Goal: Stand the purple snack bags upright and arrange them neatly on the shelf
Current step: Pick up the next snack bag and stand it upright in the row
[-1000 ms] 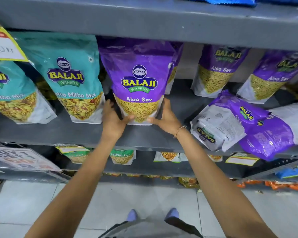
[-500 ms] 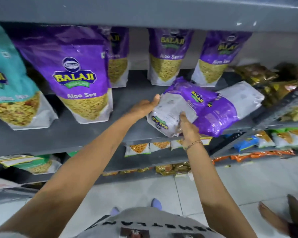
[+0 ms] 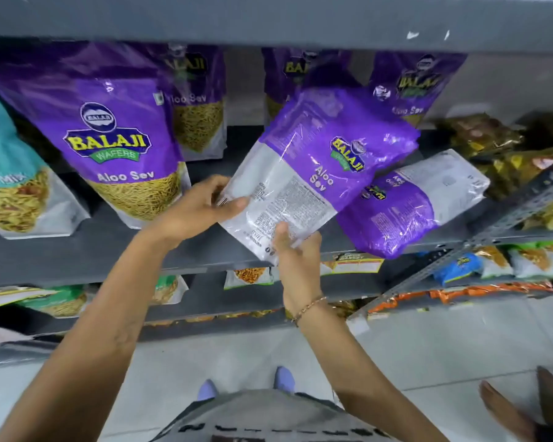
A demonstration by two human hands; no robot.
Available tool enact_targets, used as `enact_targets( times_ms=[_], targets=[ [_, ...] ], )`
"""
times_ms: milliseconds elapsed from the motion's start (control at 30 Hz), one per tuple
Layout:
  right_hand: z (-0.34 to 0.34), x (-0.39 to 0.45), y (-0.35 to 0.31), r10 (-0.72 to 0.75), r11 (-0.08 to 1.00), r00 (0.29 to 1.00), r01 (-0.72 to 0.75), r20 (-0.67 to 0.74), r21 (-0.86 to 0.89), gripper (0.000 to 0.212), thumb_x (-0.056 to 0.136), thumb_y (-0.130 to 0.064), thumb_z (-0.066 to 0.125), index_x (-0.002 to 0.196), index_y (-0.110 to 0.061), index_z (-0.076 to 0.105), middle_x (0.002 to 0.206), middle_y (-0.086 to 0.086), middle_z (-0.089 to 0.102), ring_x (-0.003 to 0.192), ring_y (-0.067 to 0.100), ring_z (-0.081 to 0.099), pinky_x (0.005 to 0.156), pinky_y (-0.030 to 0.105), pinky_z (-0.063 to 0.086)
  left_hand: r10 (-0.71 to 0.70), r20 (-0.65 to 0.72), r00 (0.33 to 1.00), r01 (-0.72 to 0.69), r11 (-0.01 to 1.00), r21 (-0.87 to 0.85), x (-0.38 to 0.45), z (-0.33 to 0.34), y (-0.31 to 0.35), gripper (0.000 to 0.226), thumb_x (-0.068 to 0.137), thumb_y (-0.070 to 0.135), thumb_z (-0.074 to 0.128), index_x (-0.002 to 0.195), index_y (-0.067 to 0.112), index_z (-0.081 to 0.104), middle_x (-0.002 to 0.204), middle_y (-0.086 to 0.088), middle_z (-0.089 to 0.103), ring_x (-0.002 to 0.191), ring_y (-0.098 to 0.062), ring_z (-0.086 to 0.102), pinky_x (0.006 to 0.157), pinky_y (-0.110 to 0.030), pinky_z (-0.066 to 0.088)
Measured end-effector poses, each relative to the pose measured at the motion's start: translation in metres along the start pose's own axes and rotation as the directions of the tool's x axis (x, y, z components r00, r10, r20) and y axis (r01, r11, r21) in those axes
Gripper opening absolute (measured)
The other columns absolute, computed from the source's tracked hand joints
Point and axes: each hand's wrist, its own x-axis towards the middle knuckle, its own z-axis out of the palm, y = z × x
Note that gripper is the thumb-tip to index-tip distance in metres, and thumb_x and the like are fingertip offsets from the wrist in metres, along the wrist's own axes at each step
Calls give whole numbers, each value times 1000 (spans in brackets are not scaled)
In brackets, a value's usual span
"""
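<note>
Purple glossy plastic snack bag (image 3: 313, 173), back side toward me, is tilted above the grey metal shelf's (image 3: 115, 250) front edge; my left hand (image 3: 198, 207) clasps its white lower corner, my right hand (image 3: 296, 255) pinches the bottom. Slippery film (my guess) could slide out, toppling onto the fallen purple bag (image 3: 409, 205) just beside it.

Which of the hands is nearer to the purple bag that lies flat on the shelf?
Right. The right hand grips the lower corner of the tilted bag, just left of the flat bag. The left hand holds the tilted bag's left edge, farther away.
</note>
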Motion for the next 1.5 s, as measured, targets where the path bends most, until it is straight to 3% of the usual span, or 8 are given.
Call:
enact_targets(
  times_ms=[400, 633, 767, 933, 1033, 1133, 1300, 1500],
  targets=[
    [-8, 156, -22, -199, 877, 922, 319, 332, -361, 50, 84, 11, 55, 127, 4, 33, 126, 13, 53, 117, 23, 52, 109, 49, 40, -75, -451, 889, 5, 988, -154, 84, 37, -37, 62, 54, 16, 89, 98, 15, 46, 105, -8, 68, 90, -16, 66, 82, -40, 56],
    [-16, 175, -14, -143, 892, 878, 314, 457, -325, 55, 86, 3, 59, 134, -4, 31, 128, 2, 51, 118, 11, 50, 97, 16, 47, 203, -692, 692, -186, 977, 100, 49, 89, -29, 30, 84, 11, 64, 109, 6, 49, 105, -8, 49, 87, -16, 51, 80, -25, 44],
    [-21, 165, -16, -113, 859, 869, 329, 482, -391, 47, 91, 0, 53, 131, -4, 29, 136, 11, 47, 122, 14, 48, 105, 27, 43, 232, -483, 844, -159, 969, 187, 39, 105, -20, 25, 95, 16, 50, 118, 13, 58, 120, -4, 61, 104, -19, 59, 87, -24, 45],
    [-18, 107, 17, -334, 812, 869, 462, 366, -356, 39, 80, 20, 41, 115, 2, 38, 131, 3, 40, 123, 8, 44, 106, 18, 37, 134, -421, 897, -155, 988, -16, 28, 92, -32, 57, 82, 29, 70, 129, 12, 44, 128, 0, 43, 117, -7, 43, 86, 3, 28],
    [-4, 71, 39, -372, 839, 878, 457, 302, -296, 53, 81, 17, 36, 105, -30, 41, 122, -9, 52, 113, -4, 52, 94, 6, 39, 36, -397, 917, -113, 978, -173, 35, 85, -40, 92, 67, 28, 83, 134, 4, 24, 129, 2, 37, 114, 6, 43, 84, 3, 33],
    [-3, 80, 32, -445, 830, 866, 494, 228, -260, 45, 81, 15, 42, 105, -23, 46, 108, -5, 56, 101, 5, 57, 90, 20, 44, -10, -432, 902, -65, 985, -158, 55, 54, -43, 86, 65, 31, 83, 123, 3, 27, 115, 8, 43, 109, 1, 48, 78, 5, 32],
    [-16, 157, -18, -219, 855, 885, 376, 410, -357, 74, 80, -11, 72, 136, -7, 24, 141, 7, 34, 129, 15, 38, 107, 31, 35, -17, -285, 958, -46, 976, -211, 79, 12, -53, 72, 70, 37, 75, 130, 13, 43, 125, -5, 60, 116, -20, 56, 105, -47, 41],
    [-2, 174, -21, -53, 860, 830, 320, 555, -396, 74, 78, -6, 73, 138, -11, 29, 131, 3, 51, 122, 14, 50, 109, 38, 41, -29, -272, 962, -9, 990, -138, 76, 24, -53, 100, 53, 46, 86, 133, 20, 33, 132, 0, 56, 120, -14, 53, 102, -34, 42]
  ],
)
